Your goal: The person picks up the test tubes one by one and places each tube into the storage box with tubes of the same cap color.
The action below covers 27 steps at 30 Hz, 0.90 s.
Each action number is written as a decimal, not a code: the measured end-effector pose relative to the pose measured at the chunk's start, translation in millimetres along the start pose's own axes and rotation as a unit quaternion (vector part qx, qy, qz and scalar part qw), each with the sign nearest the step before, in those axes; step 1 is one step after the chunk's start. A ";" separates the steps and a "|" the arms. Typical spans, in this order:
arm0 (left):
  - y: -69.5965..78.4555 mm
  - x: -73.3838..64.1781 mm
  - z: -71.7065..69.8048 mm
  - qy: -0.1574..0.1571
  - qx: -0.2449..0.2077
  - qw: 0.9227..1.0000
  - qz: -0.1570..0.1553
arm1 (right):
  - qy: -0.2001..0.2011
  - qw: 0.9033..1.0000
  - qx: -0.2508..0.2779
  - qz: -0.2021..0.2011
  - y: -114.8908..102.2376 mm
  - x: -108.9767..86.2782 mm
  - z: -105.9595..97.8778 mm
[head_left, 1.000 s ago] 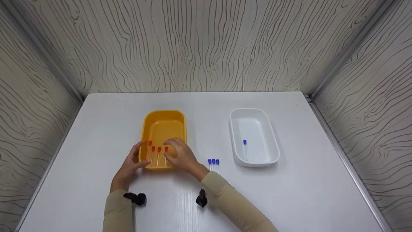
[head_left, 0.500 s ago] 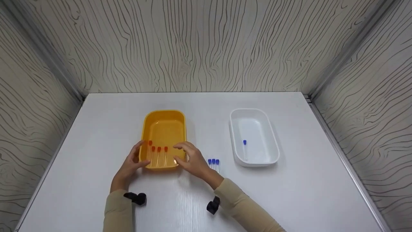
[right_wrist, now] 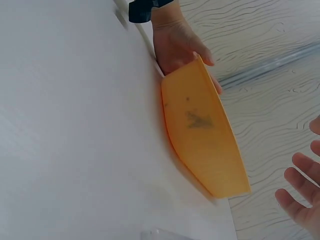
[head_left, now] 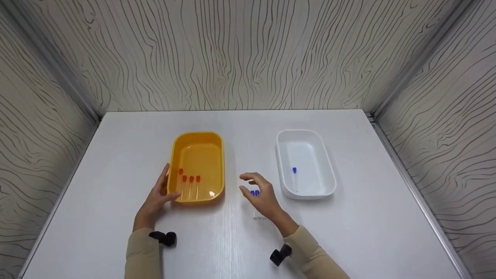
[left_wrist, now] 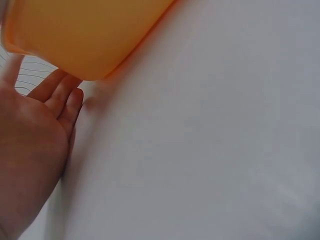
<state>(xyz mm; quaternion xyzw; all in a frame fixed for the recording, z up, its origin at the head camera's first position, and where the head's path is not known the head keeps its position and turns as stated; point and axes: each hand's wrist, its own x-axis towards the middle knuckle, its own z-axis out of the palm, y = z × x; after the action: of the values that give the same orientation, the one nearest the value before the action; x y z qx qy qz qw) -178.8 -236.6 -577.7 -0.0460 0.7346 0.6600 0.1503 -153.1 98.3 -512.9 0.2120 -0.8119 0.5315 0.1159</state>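
Observation:
The orange tray (head_left: 211, 155) holds several red-capped test tubes (head_left: 191, 179) lying side by side near its front left. My left hand (head_left: 155, 197) rests at that tray's front left corner, thumb on the rim and straightened fingers along the outer wall; the left wrist view has its fingers (left_wrist: 65, 95) under the tray's side. To the right, my right hand (head_left: 263, 199) holds nothing, with thumb and fingers curved and apart. It hovers over a few blue-capped test tubes (head_left: 255, 193) on the table, partly hiding them. In the right wrist view, its fingers (right_wrist: 300, 175) are spread at the right edge.
A white tray (head_left: 329, 162) stands to the right with one blue-capped test tube (head_left: 295, 180) in it. Wood-patterned walls (head_left: 232, 54) enclose the white table (head_left: 128, 147) at the back and sides.
My right hand has moved right, from over the orange tray to over the blue-capped test tubes. My left hand stays at the tray; its fingers have straightened outside the rim.

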 end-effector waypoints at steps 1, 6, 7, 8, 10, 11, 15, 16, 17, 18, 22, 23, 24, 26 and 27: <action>0.3 -0.4 0.0 0.003 0.000 1.000 -0.002 | 0.009 1.000 -0.004 0.001 -0.2 -0.9 -4.2; 2.1 -1.5 1.7 0.014 -0.003 1.000 -0.015 | 0.035 0.999 -0.015 0.009 -14.2 -3.0 -26.6; 2.4 -1.5 2.3 0.017 -0.003 1.000 -0.018 | 0.038 0.999 -0.016 0.009 -17.9 -3.5 -30.7; 2.6 -1.4 3.0 0.020 -0.004 1.000 -0.020 | 0.041 0.999 -0.017 0.012 -21.0 -3.9 -34.6; 2.9 -0.8 4.0 0.028 -0.009 0.999 -0.025 | 0.049 0.999 -0.019 0.015 -24.5 -5.3 -41.4; 3.0 -0.5 4.5 0.032 -0.014 0.999 -0.027 | 0.054 0.998 -0.020 0.018 -24.4 -6.1 -44.2; 3.5 1.3 5.7 0.038 -0.034 0.998 -0.039 | 0.073 0.996 -0.029 0.034 -21.7 -9.2 -55.0; 3.5 1.5 6.1 0.039 -0.036 0.998 -0.043 | 0.077 0.996 -0.032 0.039 -20.4 -10.0 -57.7; 3.4 1.8 6.5 0.040 -0.037 0.997 -0.048 | 0.081 0.995 -0.034 0.043 -18.9 -10.7 -60.4; 3.1 2.1 6.7 0.041 -0.035 0.997 -0.052 | 0.087 0.994 -0.038 0.046 -17.0 -11.5 -63.2; 2.3 1.8 7.8 0.043 -0.030 0.997 -0.056 | 0.115 0.991 -0.051 0.051 -8.5 -15.4 -74.7; 2.3 1.5 7.9 0.043 -0.031 0.997 -0.055 | 0.123 0.990 -0.052 0.051 -6.2 -16.6 -77.6; 2.2 1.3 7.9 0.042 -0.033 0.997 -0.054 | 0.132 0.989 -0.053 0.050 -3.9 -17.6 -80.5; 2.1 1.1 7.9 0.041 -0.036 0.997 -0.054 | 0.148 0.987 -0.049 0.049 0.3 -19.8 -86.3; 1.8 1.1 7.9 0.040 -0.038 0.997 -0.055 | 0.155 0.986 -0.046 0.049 2.2 -21.0 -89.2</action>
<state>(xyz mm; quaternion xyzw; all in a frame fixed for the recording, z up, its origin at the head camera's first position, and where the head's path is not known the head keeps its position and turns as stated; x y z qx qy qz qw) -179.0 -228.4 -577.0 -0.1183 0.7107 0.6761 0.1545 -138.9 185.1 -487.0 0.0808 -0.8169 0.5254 0.2239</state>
